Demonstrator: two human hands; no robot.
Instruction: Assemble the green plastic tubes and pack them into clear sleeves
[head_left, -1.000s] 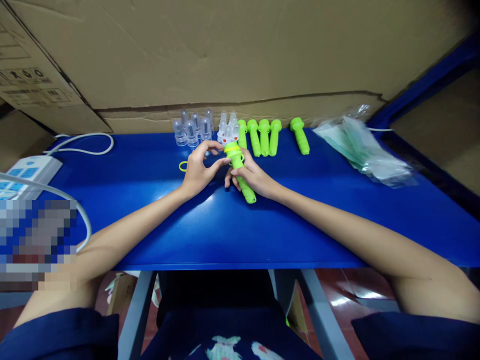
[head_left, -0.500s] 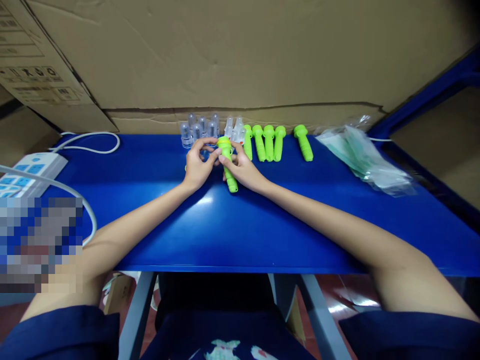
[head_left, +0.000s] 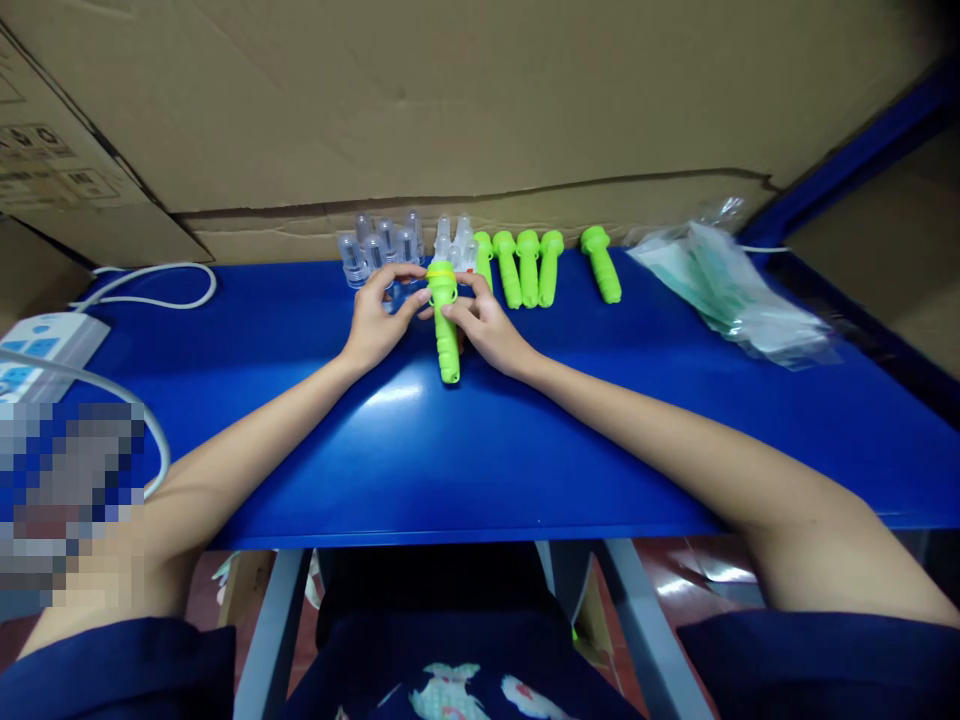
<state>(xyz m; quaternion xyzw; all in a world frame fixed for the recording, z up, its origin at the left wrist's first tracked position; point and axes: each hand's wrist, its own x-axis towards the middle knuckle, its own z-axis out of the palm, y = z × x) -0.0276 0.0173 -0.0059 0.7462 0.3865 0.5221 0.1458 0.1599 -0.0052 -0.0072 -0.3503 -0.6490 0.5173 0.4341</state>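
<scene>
A lime-green flashlight-shaped plastic piece (head_left: 447, 340), with a yellow ring (head_left: 441, 268) at its wide head, stands between my hands, its narrow end pointing toward me. My left hand (head_left: 379, 315) pinches the head from the left with thumb and fingers. From the right, my right hand (head_left: 484, 320) grips the body just below the head; some of its fingers are hidden behind the piece. Just beyond my hands are several clear plastic domed caps (head_left: 386, 240) and a cluster of smaller pale translucent pieces (head_left: 450, 240).
Several matching green pieces (head_left: 528, 270) lie in a row at the back, with one more (head_left: 602, 265) further right. A clear plastic bag (head_left: 739, 295) with pale green contents lies at the right. A power strip (head_left: 52, 345) and white cable (head_left: 154, 430) are at the left. Cardboard (head_left: 480, 110) walls the back.
The green piece has turned more upright in my hands. My left hand has shifted slightly left on its head. The whole view has moved a little.
</scene>
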